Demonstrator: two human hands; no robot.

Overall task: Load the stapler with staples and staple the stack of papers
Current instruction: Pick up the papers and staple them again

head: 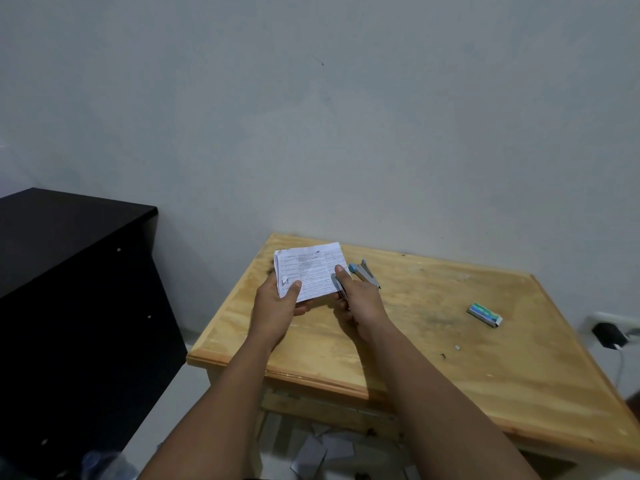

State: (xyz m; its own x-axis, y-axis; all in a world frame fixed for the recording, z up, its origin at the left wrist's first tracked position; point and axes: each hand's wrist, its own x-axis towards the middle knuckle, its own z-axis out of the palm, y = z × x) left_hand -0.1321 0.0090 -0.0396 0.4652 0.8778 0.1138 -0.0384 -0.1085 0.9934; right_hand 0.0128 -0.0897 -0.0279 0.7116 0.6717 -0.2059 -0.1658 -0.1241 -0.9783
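Above the far left corner of the wooden desk (450, 368), the left hand (277, 306) holds the stack of papers (310, 271) by its near left corner, thumb on top and fingers underneath, so the sheets hang in the air instead of lying flat. The right hand (360, 306) is curled around the stapler (362, 271) and brings its mouth to the right edge of the stack, thumb resting on the paper; whether the stapler is already biting the sheets cannot be told. A small box of staples (485, 314) lies well apart near the desk's right edge, with a few loose staples (457, 348) nearer the front. The paper is light and floppy and will likely sag or fan out unless pinched close to where the staple goes. The stapler is stiff metal and plastic, best squeezed across top and base.
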